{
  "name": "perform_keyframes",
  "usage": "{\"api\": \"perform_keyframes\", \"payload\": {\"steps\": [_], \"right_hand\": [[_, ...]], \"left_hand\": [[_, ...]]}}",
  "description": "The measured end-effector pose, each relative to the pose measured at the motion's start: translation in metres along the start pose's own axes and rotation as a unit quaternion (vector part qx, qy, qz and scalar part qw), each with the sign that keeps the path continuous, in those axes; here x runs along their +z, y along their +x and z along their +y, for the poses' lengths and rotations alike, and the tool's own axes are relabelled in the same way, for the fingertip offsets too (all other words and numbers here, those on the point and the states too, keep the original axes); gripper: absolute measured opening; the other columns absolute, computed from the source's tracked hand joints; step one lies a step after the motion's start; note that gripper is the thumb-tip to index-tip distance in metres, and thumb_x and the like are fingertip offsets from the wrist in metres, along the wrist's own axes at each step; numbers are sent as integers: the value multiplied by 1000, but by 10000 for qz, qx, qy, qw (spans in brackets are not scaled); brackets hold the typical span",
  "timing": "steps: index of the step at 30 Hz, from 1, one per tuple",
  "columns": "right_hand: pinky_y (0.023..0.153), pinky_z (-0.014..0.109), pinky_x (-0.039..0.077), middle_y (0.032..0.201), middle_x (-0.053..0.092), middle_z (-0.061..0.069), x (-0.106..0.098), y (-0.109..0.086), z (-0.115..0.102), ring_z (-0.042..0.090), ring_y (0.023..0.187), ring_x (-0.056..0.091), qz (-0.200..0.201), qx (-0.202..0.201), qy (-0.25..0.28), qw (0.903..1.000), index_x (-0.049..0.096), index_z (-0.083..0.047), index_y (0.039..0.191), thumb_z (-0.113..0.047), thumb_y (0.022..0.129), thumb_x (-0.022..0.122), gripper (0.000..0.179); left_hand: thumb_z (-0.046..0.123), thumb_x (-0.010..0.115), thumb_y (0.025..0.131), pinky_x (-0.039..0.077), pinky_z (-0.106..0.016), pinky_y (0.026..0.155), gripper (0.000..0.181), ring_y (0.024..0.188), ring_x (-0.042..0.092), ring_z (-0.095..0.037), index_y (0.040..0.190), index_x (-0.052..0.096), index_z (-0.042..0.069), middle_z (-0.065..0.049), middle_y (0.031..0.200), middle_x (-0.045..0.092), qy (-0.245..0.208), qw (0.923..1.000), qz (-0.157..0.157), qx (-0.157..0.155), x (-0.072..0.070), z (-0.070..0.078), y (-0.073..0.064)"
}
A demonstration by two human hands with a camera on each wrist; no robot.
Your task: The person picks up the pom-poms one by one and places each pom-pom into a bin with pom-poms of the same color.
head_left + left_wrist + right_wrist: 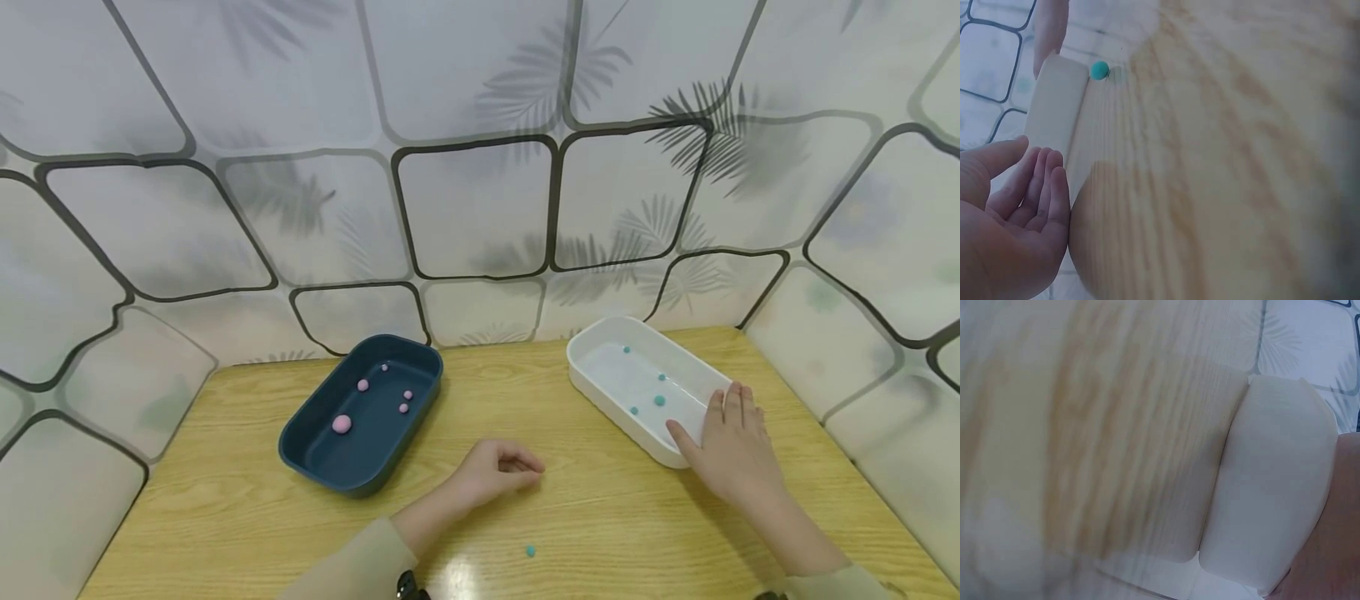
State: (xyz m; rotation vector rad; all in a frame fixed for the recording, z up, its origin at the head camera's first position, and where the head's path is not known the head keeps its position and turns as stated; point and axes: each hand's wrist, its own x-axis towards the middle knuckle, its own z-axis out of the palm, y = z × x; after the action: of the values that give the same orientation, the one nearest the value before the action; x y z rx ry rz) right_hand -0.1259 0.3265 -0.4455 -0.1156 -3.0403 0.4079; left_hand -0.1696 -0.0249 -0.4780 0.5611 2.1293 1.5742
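Observation:
My left hand (491, 473) hovers over the table between two trays, its fingers loosely bent with nothing between them. In the left wrist view its palm and fingers (1050, 206) show bare. A small teal ball (531, 551) lies on the table below that hand, near the front. My right hand (738, 450) rests on the near right end of a white tray (615, 414), fingers fairly straight over the rim. Several teal balls (659, 401) lie in this tray. From the right wrist, the tray's outer wall (1266, 481) appears, with part of the hand (1329, 531) along its rim.
To the left stands a dark blue tray (330, 479) with several pink balls (342, 424) of different sizes in it. The wooden table (217, 450) meets patterned curtain-like walls (480, 208) at the back and sides.

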Motion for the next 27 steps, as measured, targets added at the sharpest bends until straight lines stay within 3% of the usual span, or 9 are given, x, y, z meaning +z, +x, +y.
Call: {"api": "perform_keyframes", "payload": {"steps": [18,27], "right_hand": [[123,81,11,159,-1,56,-1,0,-1,71,152,4,-32,14,-25,10000,15,35,149,-56,111,41,102],[123,80,12,159,1,56,-1,0,-1,71,152,5,1,28,-43,10000,16,35,149,-55,111,42,101]], "left_hand": [[-2,78,93,56,-11,73,17,80,67,4,108,78,-8,-23,101,80,60,9975,-685,182,-7,2,-33],[3,84,90,58,-14,81,26,87,68,4,114,78,-1,-14,104,79,791,9883,-1162,594,-8,6,-40]]}}
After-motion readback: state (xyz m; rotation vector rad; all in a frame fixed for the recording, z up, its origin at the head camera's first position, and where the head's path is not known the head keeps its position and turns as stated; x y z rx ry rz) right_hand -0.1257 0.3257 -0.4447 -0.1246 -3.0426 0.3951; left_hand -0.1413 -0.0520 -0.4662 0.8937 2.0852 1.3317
